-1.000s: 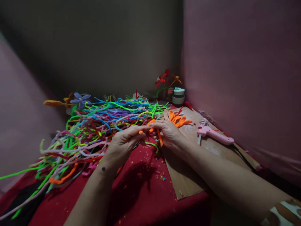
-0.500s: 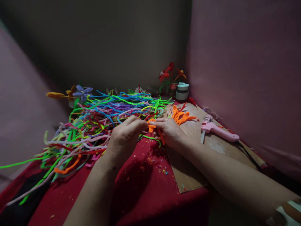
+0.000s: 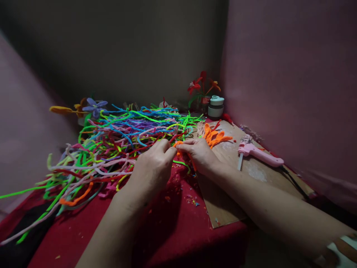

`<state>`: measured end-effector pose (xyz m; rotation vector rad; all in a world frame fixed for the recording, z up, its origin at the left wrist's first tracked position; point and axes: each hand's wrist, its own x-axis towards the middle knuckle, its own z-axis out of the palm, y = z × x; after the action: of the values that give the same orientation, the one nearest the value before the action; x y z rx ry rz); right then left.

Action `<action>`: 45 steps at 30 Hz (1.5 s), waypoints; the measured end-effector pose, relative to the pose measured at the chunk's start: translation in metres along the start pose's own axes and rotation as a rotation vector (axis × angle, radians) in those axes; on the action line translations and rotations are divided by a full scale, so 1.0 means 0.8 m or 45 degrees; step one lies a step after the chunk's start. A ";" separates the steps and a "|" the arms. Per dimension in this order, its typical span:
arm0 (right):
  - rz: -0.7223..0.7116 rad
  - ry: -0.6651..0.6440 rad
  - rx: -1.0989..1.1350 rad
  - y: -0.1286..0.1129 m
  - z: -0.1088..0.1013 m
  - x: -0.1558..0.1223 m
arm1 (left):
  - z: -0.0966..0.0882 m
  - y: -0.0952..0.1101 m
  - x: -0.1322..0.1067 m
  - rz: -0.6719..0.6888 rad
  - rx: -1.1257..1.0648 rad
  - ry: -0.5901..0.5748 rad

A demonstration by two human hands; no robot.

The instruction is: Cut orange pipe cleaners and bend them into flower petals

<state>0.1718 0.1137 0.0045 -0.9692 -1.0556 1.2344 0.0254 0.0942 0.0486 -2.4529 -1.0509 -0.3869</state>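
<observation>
My left hand (image 3: 154, 165) and my right hand (image 3: 201, 154) meet over the red cloth (image 3: 164, 227), fingertips pinched together on a short orange pipe cleaner (image 3: 178, 144) that shows only as a small bent bit between them. Both hands are closed around it. Just behind my right hand lies a small heap of folded orange pipe cleaner pieces (image 3: 216, 136) on a brown board (image 3: 237, 175). A big loose pile of many-coloured pipe cleaners (image 3: 117, 143) spreads to the left of my hands.
A pink glue gun (image 3: 259, 155) lies on the board near the pink wall at right. A small round jar (image 3: 216, 106) and pipe-cleaner flowers (image 3: 202, 85) stand in the back corner; a purple flower (image 3: 95, 107) sits back left. Small scraps dot the cloth.
My hands have closed in on each other. The orange pipe cleaner, hanging longer a second ago, is now mostly hidden between my fingertips. The view has shifted slightly.
</observation>
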 end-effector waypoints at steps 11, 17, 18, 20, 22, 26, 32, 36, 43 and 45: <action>0.168 -0.042 0.185 -0.012 0.002 -0.002 | 0.007 0.015 0.005 -0.239 -0.769 0.151; 0.200 -0.061 0.291 -0.018 0.004 -0.004 | 0.004 0.002 0.012 -1.053 -2.026 0.027; 0.185 -0.080 0.301 -0.017 0.004 -0.005 | 0.005 0.002 0.012 -1.067 -2.140 -0.057; 0.142 -0.107 0.300 -0.015 0.005 -0.004 | 0.009 0.003 0.012 -1.034 -2.241 -0.175; 0.108 -0.120 0.291 -0.014 0.005 -0.004 | 0.012 0.006 0.013 -1.006 -2.168 -0.137; 0.113 -0.151 0.285 -0.014 0.007 -0.007 | 0.011 0.013 0.016 -0.994 -1.941 0.060; 0.172 -0.192 0.402 -0.016 0.005 -0.006 | 0.013 0.013 0.013 -0.799 -1.941 0.019; 0.236 -0.145 0.482 -0.019 0.000 0.000 | 0.020 0.011 0.010 -0.679 -1.690 -0.030; 0.311 -0.116 0.540 -0.027 0.000 0.001 | 0.016 0.015 0.014 -0.783 -1.639 0.049; 0.382 -0.070 0.543 -0.027 0.001 0.000 | 0.016 0.014 0.014 -0.765 -1.536 0.110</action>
<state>0.1759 0.1119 0.0258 -0.7792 -0.6592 1.6597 0.0425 0.1003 0.0392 -2.8915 -1.8736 -1.7176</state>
